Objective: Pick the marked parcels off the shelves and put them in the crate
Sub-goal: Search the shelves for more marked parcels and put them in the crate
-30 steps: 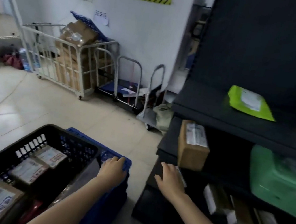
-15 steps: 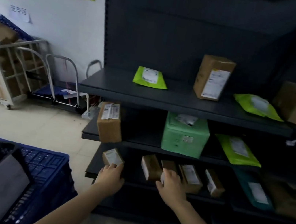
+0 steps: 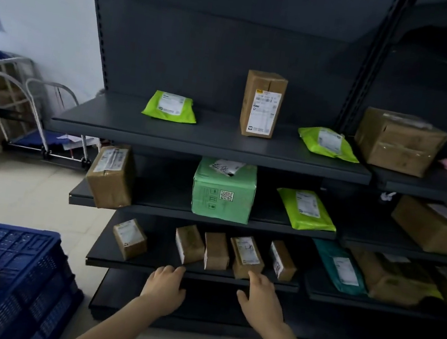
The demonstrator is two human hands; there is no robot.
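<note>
Dark metal shelving [image 3: 211, 144] now fills your view. A second ago you were looking across the floor at the wall, with your left hand on the rim of the blue crate [image 3: 13, 268]. The crate has since slid to the lower left corner of the picture, well apart from both hands.

Your left hand [image 3: 165, 287] has come off the crate, passed the small box [image 3: 129, 238] at the left end, and now lies at the lip of the low shelf [image 3: 130, 264]. Its fingers are loose and hold nothing. Your right hand [image 3: 260, 302] is empty too, fingers spread. Its fingertips reach the front of the box with a scribbled label [image 3: 247, 257], which stands in a row of four. I cannot tell whether they touch it.

That scribble looks like the mark you want, so this is probably the next pick. Nothing is in your grip yet. The boxes stand close together, so mind the neighbours as you draw it out, then carry it back left to the crate.
</note>
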